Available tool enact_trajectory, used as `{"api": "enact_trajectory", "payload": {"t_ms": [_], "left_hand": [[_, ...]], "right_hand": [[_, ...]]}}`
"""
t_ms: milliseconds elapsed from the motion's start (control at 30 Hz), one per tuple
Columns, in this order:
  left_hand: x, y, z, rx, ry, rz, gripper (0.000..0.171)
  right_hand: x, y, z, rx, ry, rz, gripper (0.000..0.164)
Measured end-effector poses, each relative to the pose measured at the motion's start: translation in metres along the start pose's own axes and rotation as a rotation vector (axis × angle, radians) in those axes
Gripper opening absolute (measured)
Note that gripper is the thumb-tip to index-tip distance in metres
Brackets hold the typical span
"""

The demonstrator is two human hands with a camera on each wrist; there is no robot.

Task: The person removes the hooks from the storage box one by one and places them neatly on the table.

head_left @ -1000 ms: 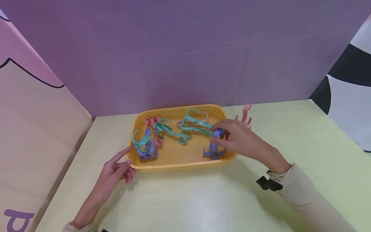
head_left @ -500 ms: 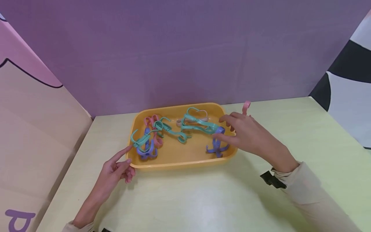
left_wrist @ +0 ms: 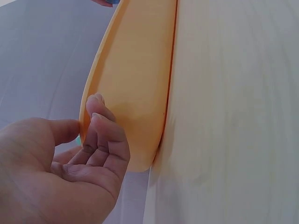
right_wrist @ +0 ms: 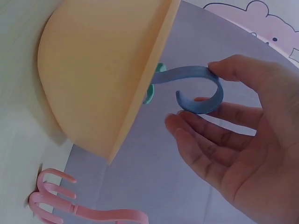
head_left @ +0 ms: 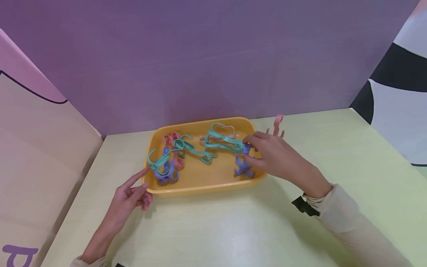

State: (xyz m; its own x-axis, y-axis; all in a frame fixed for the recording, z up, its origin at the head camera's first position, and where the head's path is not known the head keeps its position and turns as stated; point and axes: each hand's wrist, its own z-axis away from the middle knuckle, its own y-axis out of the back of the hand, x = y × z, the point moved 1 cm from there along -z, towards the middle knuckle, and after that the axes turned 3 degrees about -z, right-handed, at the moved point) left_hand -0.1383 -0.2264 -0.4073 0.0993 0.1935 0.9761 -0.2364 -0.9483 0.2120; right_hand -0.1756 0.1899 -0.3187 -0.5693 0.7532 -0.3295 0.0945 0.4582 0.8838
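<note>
My right hand (head_left: 283,155) pinches the curled top of a blue-purple plastic claw hook (right_wrist: 187,73) between thumb and forefinger, at the right end of the yellow tray (head_left: 207,191). Its prongs (head_left: 244,168) spread low inside the tray. That hook's top overlaps the end of a green hook (head_left: 223,146) in the head view; whether they are linked, I cannot tell. My left hand (head_left: 125,202) holds the tray's near left corner, thumb and forefinger at the rim (left_wrist: 86,100), other fingers curled outside the wall.
At the tray's left end lie green (head_left: 160,163), pink (head_left: 178,162) and purple (head_left: 166,176) hooks, heaped together. Another green hook (head_left: 193,149) lies mid-tray. A pink claw hook (right_wrist: 51,198) stands on the table (head_left: 207,230) beyond the tray's right end. A purple wall (head_left: 213,63) rises behind.
My right fingers have opened off the purple hook's top, then closed on it again. The hook has tilted, its prongs now turned toward me. The left hand keeps its place on the tray.
</note>
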Motion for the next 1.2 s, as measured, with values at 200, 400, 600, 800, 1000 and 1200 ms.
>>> {"api": "enact_trajectory", "payload": {"t_ms": [200,400,600,800,1000,1200], "left_hand": [[-0.003,-0.001,-0.001,-0.008,-0.008,0.019,0.051],[-0.003,-0.002,-0.004,-0.022,0.007,0.044,0.052],[-0.004,0.001,-0.001,-0.011,0.005,0.045,0.053],[-0.004,0.001,0.001,-0.005,0.003,0.051,0.053],[-0.004,0.001,0.001,-0.007,-0.003,0.051,0.054],[-0.004,0.001,0.0,-0.016,-0.013,0.044,0.053]], "right_hand": [[0.0,0.0,0.001,-0.023,0.02,0.001,0.016],[0.003,0.002,0.005,-0.042,0.028,-0.05,0.02],[0.0,0.005,0.003,-0.047,0.032,-0.083,0.025],[-0.003,0.01,-0.001,-0.047,0.034,-0.098,0.031],[-0.002,0.017,0.001,-0.023,0.031,-0.099,0.032],[0.0,0.024,0.004,0.01,0.062,-0.083,0.027]]}}
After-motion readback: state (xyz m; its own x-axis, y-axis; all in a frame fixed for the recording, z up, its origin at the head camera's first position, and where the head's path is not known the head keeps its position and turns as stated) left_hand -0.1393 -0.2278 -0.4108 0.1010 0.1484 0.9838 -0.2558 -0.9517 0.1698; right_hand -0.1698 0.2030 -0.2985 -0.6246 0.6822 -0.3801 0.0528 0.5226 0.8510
